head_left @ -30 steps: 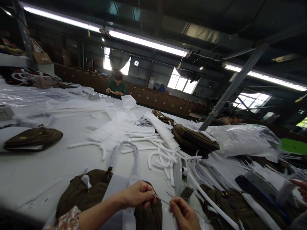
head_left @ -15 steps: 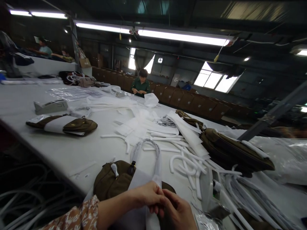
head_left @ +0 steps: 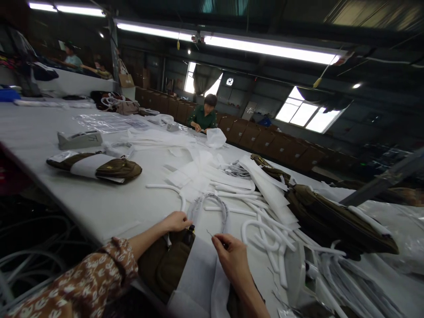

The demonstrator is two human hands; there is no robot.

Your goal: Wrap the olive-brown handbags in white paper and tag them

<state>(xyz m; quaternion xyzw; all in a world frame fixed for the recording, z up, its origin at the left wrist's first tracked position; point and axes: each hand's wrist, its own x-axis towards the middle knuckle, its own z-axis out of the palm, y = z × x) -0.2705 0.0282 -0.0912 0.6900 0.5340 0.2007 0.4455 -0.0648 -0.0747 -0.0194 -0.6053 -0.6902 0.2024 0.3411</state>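
Note:
An olive-brown handbag (head_left: 162, 269) lies at the table's near edge, partly under a white paper sheet (head_left: 195, 260). Its looped handle (head_left: 227, 216) is wrapped in pale film and stands up from the bag. At the left foot of that handle, beside a dark buckle tab (head_left: 190, 234), my left hand (head_left: 176, 221) has its fingers closed on the strap. My right hand (head_left: 230, 251) hovers over the paper, to the right, with thumb and forefinger pinching a thin twist tie (head_left: 209, 232) whose end sticks up. More such ties (head_left: 273, 276) lie on the table to the right.
White foam tubes (head_left: 265, 234) and paper strips (head_left: 265, 187) spread over the table (head_left: 132, 207). Another wrapped bag (head_left: 106, 167) lies left, larger brown bags (head_left: 331, 216) right. A tape dispenser (head_left: 300, 265) stands near my right arm. A person (head_left: 205, 117) works across the table.
My hands were together over the handle's right foot. Now they are apart: the left has moved up to the handle's left foot, and the right holds a twist tie. The view has shifted slightly.

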